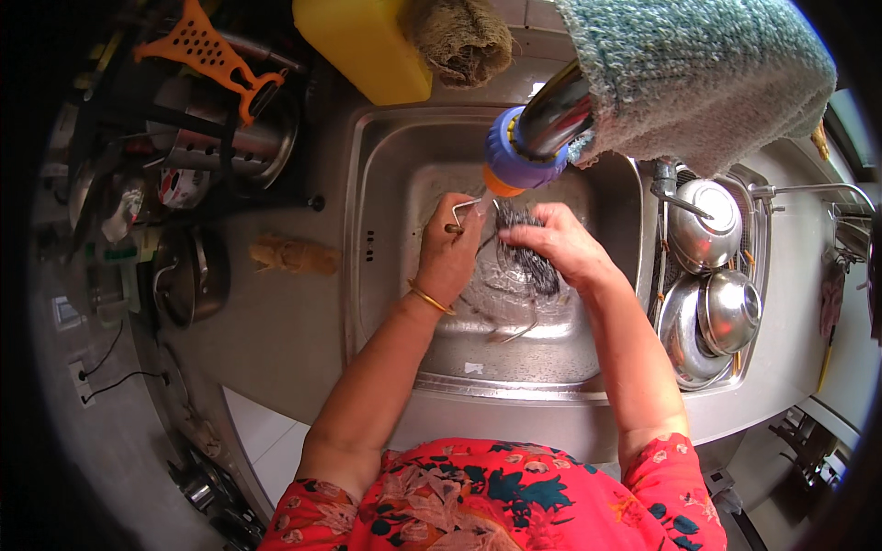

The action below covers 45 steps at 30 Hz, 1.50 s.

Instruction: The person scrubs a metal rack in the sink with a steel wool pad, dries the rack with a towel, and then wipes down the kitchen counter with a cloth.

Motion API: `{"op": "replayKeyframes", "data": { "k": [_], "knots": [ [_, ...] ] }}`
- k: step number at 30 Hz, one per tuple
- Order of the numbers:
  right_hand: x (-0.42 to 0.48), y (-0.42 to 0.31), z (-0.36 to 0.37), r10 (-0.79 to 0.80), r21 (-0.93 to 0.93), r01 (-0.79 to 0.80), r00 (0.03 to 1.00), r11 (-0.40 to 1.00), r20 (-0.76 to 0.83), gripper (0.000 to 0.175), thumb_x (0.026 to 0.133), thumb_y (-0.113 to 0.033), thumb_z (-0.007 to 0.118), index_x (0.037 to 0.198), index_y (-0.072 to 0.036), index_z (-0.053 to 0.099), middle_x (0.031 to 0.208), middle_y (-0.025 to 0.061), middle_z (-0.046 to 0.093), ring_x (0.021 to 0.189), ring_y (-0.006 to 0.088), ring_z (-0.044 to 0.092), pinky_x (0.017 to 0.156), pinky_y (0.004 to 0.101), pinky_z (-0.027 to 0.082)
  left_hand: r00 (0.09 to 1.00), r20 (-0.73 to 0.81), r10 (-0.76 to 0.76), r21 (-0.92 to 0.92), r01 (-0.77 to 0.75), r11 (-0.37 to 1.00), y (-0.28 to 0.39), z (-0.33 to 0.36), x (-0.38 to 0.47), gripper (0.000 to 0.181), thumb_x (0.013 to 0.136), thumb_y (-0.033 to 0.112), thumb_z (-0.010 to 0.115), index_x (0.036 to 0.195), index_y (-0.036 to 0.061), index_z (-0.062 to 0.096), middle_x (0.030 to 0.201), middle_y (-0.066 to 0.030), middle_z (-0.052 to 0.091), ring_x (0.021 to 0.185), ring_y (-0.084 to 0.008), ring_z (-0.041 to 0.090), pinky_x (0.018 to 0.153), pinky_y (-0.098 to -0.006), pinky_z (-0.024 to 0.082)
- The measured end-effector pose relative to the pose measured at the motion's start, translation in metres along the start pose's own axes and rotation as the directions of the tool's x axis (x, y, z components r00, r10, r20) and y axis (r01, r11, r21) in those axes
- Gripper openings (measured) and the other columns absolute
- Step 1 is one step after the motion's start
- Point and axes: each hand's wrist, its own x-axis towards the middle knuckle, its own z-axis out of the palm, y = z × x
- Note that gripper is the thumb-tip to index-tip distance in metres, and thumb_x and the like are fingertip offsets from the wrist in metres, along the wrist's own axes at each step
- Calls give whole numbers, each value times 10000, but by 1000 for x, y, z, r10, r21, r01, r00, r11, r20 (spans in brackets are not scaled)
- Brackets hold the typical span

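My left hand point(448, 237), with a gold-coloured bangle at the wrist, is closed around a thin bent metal piece point(460, 211) under the tap's water stream. Most of that piece is hidden by the fingers. In my right hand point(561, 244) is a dark, shiny, stringy scrubber point(529, 258), perhaps steel wool, gripped between thumb and fingers. Both hands are inside the stainless steel sink basin point(386, 206), below the blue and orange tap nozzle point(520, 155). Thin strands and splashing water blur on the basin floor.
A grey-green towel point(689, 76) drapes over the tap. Metal bowls point(706, 224) fill the right-hand rack. A yellow container point(368, 48) and a loofah point(465, 45) stand behind the sink. On the left are a dark pot point(189, 275) and an orange peeler point(207, 58).
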Motion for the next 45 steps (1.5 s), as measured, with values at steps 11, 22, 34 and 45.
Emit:
{"op": "replayKeyframes", "data": {
  "k": [11, 22, 34, 45],
  "knots": [
    [-11, 12, -23, -88, 28, 93, 986, 995, -143, 208, 902, -198, 714, 1027, -32, 703, 887, -11, 687, 782, 65, 595, 727, 238, 482, 975, -137, 176, 381, -112, 918, 8, -15, -7, 195, 971, 193, 594, 1050, 15, 589, 729, -41, 576, 648, -109, 513, 611, -292, 438],
    [21, 27, 15, -20, 225, 102, 939, 969, -343, 219, 890, -199, 710, 968, -10, 630, 875, 64, 672, 733, 187, 659, 635, 324, 504, 934, -93, 344, 606, -221, 764, 14, 1, -35, 196, 939, 164, 594, 1117, 85, 576, 616, -120, 592, 570, -316, 602, 551, -439, 467],
    [20, 23, 21, -431, -282, 364, 873, 888, -230, 231, 936, -213, 675, 1047, -13, 651, 905, 50, 678, 740, 135, 627, 679, 272, 491, 998, -61, -23, 84, 28, 996, -1, -14, -23, 147, 917, 122, 618, 1027, 25, 619, 653, 69, 472, 595, -48, 432, 546, -232, 349],
    [19, 22, 18, -528, -193, 493, 816, 848, -236, 234, 938, -242, 682, 1062, -49, 635, 924, 62, 670, 780, 152, 638, 709, 303, 518, 835, 326, -443, -346, 542, 766, -1, -37, -8, 111, 929, 172, 614, 1021, 111, 616, 564, 95, 360, 446, -32, 301, 431, -231, 224]
  ]
}}
